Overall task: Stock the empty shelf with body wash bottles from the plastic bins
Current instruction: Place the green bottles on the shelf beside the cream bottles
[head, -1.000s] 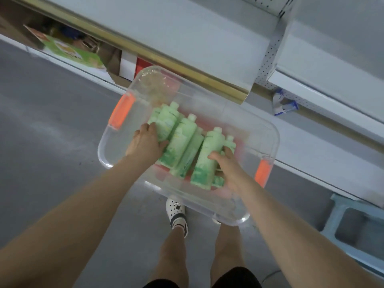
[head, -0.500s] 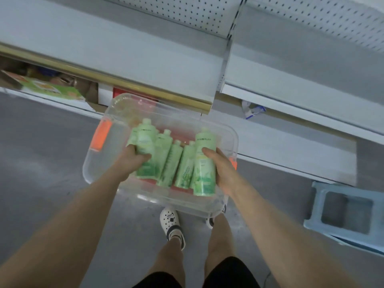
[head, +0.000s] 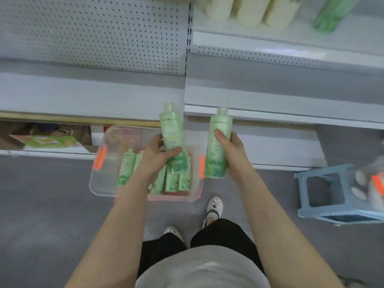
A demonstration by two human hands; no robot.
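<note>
As the head view looks down past two bare forearms, plastic bin [head: 104,183]: clear with orange latches, on the grey floor [head: 41,204] at the foot of the shelving.
Bottles in the bin [head: 125,171]: green body wash, lying side by side on its bottom, caps toward the shelving.
Left hand [head: 160,154]: above the bin, fingers and thumb wrapped round the lower half of the left bottle [head: 173,134], which is upright with its cap up.
Right hand [head: 232,150]: just right of the bin, fingers and thumb curled round the right bottle [head: 219,142], also upright.
Shelf [head: 83,94]: white, behind and above the bin.
Stool [head: 324,194]: pale blue, well right of the bin.
</note>
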